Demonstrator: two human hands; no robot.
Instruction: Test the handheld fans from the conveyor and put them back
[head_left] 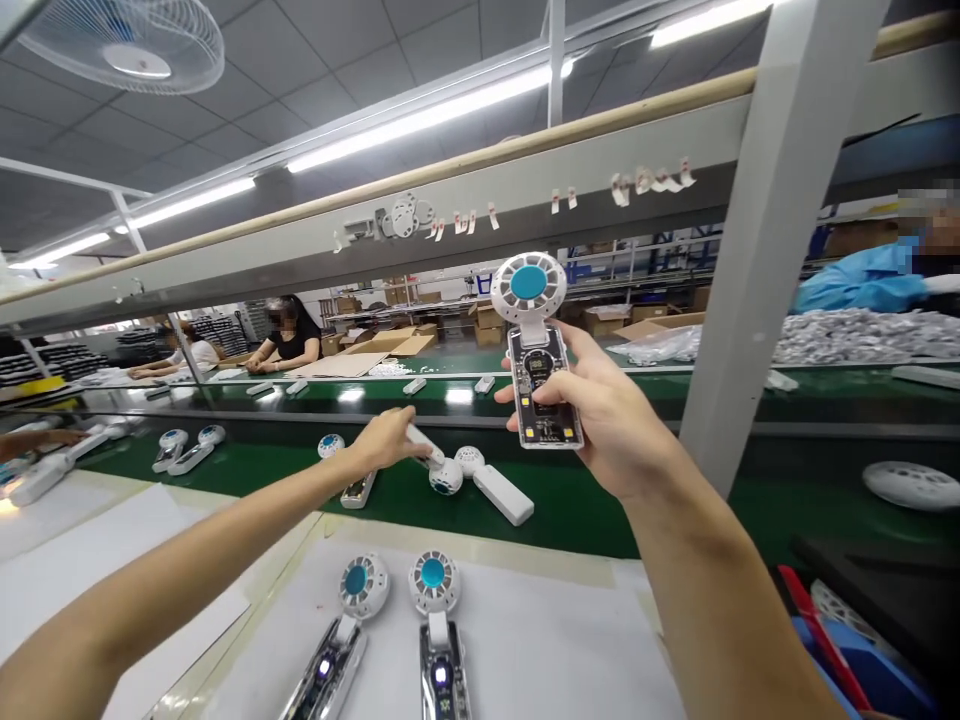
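My right hand point(592, 400) is wrapped round the clear handle of a handheld fan point(530, 285), raised upright, with its thumb on the front. The fan has a white round head with a blue centre, and circuitry shows through the handle. Over the green belt, my left hand point(386, 437) grips the white handle of another handheld fan point(445, 476), its head hanging low and tilted. Beside that lie a white-backed fan point(504, 494) and a fan partly covered by my left forearm point(358, 492). Two fans with lit handles, one on the left point(364, 585) and one on the right point(434, 582), rest on the white work surface.
A green conveyor belt point(585, 520) runs across in front, with more fans point(196, 450) at the left. A metal post point(772, 240) stands right of my right hand. Overhead is a beam with paper tags point(652, 182). Co-workers point(292, 335) sit beyond. Blue and red items point(825, 640) lie lower right.
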